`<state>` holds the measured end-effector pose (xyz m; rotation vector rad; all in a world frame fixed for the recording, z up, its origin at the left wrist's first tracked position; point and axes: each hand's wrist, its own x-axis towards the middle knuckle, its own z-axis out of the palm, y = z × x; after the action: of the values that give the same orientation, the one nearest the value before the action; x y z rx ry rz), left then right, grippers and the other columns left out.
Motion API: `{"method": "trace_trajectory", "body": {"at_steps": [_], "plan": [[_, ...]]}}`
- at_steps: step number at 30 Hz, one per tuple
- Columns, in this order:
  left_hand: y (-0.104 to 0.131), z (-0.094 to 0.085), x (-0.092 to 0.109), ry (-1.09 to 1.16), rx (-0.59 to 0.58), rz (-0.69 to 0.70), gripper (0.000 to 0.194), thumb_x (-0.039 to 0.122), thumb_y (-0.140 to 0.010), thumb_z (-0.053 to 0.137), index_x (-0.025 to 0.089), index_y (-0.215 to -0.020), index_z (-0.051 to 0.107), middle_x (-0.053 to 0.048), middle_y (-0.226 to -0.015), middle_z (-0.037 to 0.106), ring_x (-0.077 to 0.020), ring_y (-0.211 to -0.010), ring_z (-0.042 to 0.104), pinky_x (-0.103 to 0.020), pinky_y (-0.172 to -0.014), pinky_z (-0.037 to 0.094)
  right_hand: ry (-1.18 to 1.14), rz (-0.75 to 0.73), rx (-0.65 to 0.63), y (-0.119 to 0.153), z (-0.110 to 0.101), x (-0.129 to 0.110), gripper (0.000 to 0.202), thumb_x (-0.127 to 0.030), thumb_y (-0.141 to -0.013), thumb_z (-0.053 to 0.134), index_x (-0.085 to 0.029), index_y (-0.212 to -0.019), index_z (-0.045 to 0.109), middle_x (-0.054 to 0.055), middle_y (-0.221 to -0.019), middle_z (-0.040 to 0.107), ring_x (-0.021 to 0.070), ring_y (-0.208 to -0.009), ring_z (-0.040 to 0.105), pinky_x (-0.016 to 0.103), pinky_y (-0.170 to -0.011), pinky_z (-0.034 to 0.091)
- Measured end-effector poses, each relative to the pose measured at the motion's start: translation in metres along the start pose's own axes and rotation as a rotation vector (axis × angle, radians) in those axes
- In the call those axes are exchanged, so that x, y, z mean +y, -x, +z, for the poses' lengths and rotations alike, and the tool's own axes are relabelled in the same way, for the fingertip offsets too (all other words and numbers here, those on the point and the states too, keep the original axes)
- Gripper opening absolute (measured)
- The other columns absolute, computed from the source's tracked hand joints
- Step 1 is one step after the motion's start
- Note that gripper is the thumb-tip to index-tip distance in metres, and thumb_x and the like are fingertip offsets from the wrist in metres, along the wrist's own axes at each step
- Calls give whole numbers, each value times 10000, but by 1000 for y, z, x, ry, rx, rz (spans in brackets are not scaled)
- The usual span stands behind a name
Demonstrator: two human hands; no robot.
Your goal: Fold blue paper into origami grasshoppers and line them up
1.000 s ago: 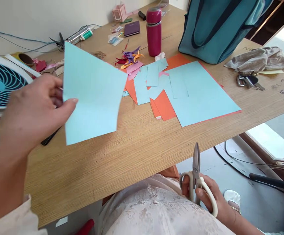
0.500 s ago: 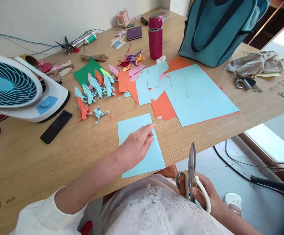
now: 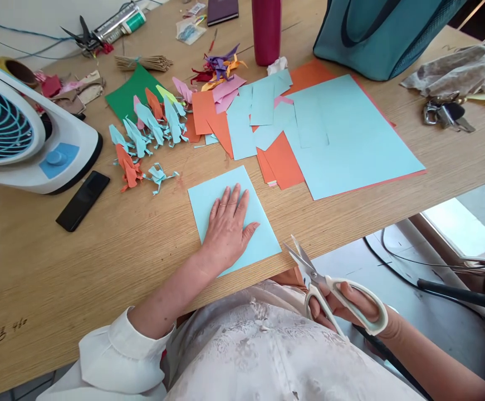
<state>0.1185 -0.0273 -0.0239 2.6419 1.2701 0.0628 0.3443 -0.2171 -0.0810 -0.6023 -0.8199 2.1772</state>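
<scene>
My left hand lies flat with its fingers spread on a light blue sheet of paper at the table's front edge. In my right hand is a pair of scissors with white handles; my fingers pass through the loops. The blades are parted and point up and left, close to the sheet's lower right corner. Beyond the sheet lie cut blue pieces, orange pieces and a large blue sheet. Several folded paper figures stand to the left, with a small blue one nearest.
A white fan and a black phone are on the left. Farther back stand a magenta bottle and a teal bag. Keys and a crumpled pale cloth lie at the right.
My left hand has come down from a sideways pose to lie flat on the sheet. The scissors have opened and swung from upright to pointing left, toward the sheet. The view has tilted downward.
</scene>
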Motion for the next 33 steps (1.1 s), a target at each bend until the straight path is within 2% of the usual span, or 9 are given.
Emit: {"method": "trace_trajectory", "body": {"at_steps": [4,10,17,21,23,26,30,33], "plan": [[-3,0,-4,5,19,8,631,433,-1005,389,137,-1543,248,-175,-1627,222,-328,-1520,145,-549,-1196,196,73,107,0,9,-2,-3,723,-760,-913,272,-153,-979,661,39,-684,587,168,-637,533,334,-740,443],[-3,-3,-4,24,6,9,626,439,-1010,369,120,-1537,258,-178,-1624,233,-330,-1515,164,-542,-1197,196,95,135,56,12,-2,1,701,-739,-926,268,-153,-973,649,32,-671,581,174,-645,545,355,-765,440],[-3,-1,-5,64,35,21,615,422,-996,421,153,-1527,266,-184,-1621,237,-342,-1513,169,-559,-1191,191,61,73,43,3,5,-3,718,-759,-914,276,-154,-887,662,43,-632,589,178,-633,543,355,-749,466],[6,-12,2,81,109,97,540,418,-979,469,161,-1448,394,-190,-1601,281,-345,-1507,187,-568,-1178,215,7,45,66,1,6,-1,686,-729,-926,305,-151,-859,667,34,-623,578,163,-599,528,347,-764,468],[15,-20,8,99,79,201,556,494,-953,509,171,-1402,451,-178,-1547,389,-319,-1472,290,-545,-1185,226,-18,34,88,1,6,1,684,-732,-919,320,-148,-867,672,38,-643,590,164,-599,538,354,-781,465],[28,-25,15,124,-19,258,693,589,-883,582,167,-1413,436,-182,-1527,417,-325,-1450,333,-560,-1189,240,4,38,120,2,6,2,710,-765,-896,317,-157,-873,684,49,-662,609,180,-611,547,366,-769,463],[36,-22,16,151,-50,234,588,455,-915,607,176,-1404,439,-154,-1520,434,-281,-1453,341,-522,-1201,279,28,71,94,2,5,0,752,-804,-866,299,-168,-939,694,36,-590,576,189,-561,517,377,-724,460],[34,-22,13,173,-59,240,517,432,-907,629,182,-1341,501,-136,-1504,461,-273,-1450,352,-517,-1205,292,14,61,86,1,6,-1,750,-804,-862,307,-164,-941,690,38,-584,571,188,-557,519,367,-700,458]]}}
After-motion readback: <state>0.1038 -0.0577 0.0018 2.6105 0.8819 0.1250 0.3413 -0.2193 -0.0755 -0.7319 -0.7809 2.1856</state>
